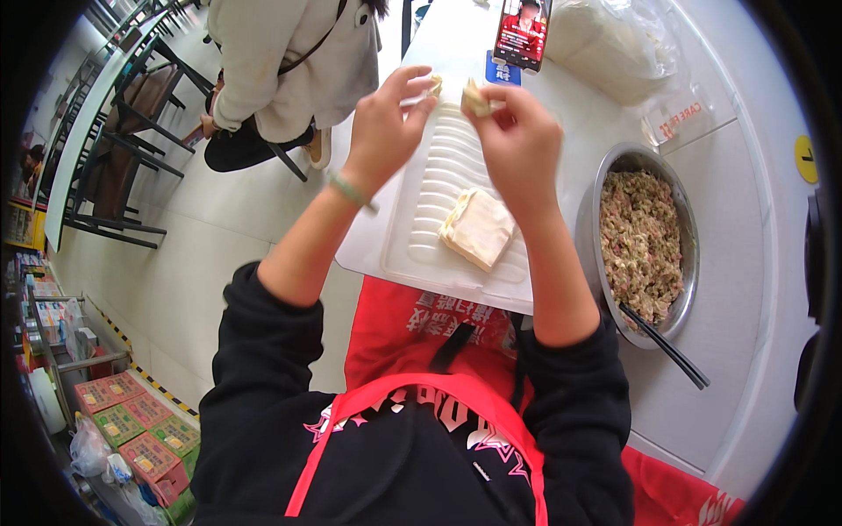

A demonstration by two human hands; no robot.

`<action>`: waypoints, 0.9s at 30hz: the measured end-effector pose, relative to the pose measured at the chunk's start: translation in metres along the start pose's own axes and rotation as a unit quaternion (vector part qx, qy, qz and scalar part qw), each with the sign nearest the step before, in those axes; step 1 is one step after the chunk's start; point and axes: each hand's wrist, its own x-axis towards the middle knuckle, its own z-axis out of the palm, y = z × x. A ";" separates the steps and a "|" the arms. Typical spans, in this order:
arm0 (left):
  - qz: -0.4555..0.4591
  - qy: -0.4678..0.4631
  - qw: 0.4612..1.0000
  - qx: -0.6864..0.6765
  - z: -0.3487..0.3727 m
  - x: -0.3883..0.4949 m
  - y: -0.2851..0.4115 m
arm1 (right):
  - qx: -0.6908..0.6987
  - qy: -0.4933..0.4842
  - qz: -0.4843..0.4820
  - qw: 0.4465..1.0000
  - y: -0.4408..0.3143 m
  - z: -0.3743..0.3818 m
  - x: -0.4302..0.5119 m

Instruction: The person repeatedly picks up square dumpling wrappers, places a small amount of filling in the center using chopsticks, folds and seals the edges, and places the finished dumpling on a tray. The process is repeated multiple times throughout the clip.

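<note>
My right hand (520,138) pinches a pale folded dough wrapper, like a wonton (475,100), above the far part of a ribbed translucent plastic tray (396,253). To its left, my left hand (388,128) is raised with fingers spread. Another pale dough piece (435,85) shows at the left fingertips; blur leaves unclear whether they grip it. A stack of square dough wrappers (480,227) lies on the near part of the tray. Right of my right forearm stands a steel bowl (691,263) of minced filling (641,237), with dark chopsticks (668,348) leaning over its rim.
A phone (523,29) with a lit screen stands at the table's far side. Beside it lies a large clear plastic bag (612,46) with pale contents. A person in a light coat (283,66) is beyond the table's left edge. Stacked cartons (141,421) stand lower left.
</note>
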 end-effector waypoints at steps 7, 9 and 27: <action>-0.057 -0.088 0.960 0.259 0.045 0.039 -0.075 | -0.105 -0.085 0.272 0.953 0.115 0.079 0.051; -0.078 -0.070 0.963 0.247 0.050 0.038 -0.079 | -0.135 -0.115 0.195 0.965 0.127 0.083 0.051; -0.057 -0.018 0.975 0.214 0.050 0.031 -0.074 | -0.294 -0.232 0.083 0.924 0.097 0.082 0.052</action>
